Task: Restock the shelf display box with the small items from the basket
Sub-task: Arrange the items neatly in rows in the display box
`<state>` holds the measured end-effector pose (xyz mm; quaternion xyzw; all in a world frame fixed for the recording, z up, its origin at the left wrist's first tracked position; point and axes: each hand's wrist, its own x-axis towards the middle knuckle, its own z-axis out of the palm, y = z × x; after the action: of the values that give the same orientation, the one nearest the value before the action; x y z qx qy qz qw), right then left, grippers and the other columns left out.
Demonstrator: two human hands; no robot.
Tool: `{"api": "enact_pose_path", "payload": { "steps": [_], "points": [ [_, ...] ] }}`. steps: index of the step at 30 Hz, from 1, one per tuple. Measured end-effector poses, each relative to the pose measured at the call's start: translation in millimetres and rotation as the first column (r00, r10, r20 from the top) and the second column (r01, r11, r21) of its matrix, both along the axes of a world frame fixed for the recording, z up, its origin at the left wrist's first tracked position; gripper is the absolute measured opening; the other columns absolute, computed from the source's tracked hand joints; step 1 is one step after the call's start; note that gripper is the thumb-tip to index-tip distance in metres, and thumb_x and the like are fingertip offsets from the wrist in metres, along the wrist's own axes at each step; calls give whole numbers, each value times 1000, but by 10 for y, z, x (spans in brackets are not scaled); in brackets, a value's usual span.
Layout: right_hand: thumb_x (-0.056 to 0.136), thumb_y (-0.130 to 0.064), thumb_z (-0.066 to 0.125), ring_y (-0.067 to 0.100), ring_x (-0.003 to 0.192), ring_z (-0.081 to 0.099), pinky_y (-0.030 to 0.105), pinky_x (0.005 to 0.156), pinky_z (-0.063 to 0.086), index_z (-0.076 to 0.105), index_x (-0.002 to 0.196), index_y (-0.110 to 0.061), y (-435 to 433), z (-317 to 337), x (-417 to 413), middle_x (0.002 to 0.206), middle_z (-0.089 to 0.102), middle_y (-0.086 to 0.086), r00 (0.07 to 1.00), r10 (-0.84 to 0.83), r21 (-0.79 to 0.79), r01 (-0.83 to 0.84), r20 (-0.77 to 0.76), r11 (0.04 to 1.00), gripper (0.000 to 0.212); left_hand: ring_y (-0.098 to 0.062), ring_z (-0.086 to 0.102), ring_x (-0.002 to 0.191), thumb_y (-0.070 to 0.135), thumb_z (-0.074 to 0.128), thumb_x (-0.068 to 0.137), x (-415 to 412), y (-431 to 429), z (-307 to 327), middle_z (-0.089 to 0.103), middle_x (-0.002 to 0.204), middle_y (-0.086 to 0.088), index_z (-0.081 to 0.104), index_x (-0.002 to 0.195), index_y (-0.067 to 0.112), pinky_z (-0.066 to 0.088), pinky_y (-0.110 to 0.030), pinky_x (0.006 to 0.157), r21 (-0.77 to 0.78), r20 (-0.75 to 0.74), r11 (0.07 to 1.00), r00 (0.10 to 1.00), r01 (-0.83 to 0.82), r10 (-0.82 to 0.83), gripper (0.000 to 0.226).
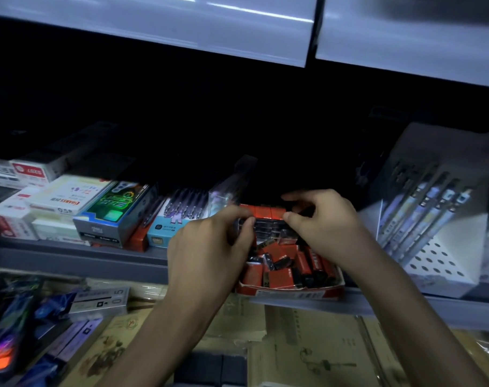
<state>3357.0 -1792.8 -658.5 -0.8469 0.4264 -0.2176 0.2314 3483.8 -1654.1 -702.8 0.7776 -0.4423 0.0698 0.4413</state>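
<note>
Two hands are meeting over a red box on a dim shop shelf: the left hand (209, 241) and the right hand (324, 222) are each pinching one end of a pack (268, 222) of small red-and-black items, thumbs on its near face and fingers curling behind. The pack is hovering just above the back half of the box (293, 294), which is sitting at the front edge of the shelf (70, 258). Going by its glossy, film-like skin, the pack is probably handling as a slick, fairly stiff block, dense for its size and not fragile. Holding it by both short ends is looking like the surest grip, since a one-handed pinch on the film could slip. Whether the wrap is being torn open is impossible to tell. Inside the box, loose items (288, 263) in the same colours are lying jumbled at all angles, filling much of it. A pale blue carton (165, 233) of pens is standing just to the left, and a white rack (444, 263) is holding more pens to the right. No basket is showing.
</note>
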Motion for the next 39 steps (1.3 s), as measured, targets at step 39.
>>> {"api": "enact_pose_path", "payload": {
  "steps": [39],
  "points": [
    [87,-27,80,-8,69,55,6,58,39,78,93,-34,155,122,-406,74,60,-26,989,143,-90,-140,22,986,10,-12,47,104,39,41,99,0,37,106,58,117,14,70,125,28,40,-36,83,159,340,952,891,260,-300,41]
  ]
}}
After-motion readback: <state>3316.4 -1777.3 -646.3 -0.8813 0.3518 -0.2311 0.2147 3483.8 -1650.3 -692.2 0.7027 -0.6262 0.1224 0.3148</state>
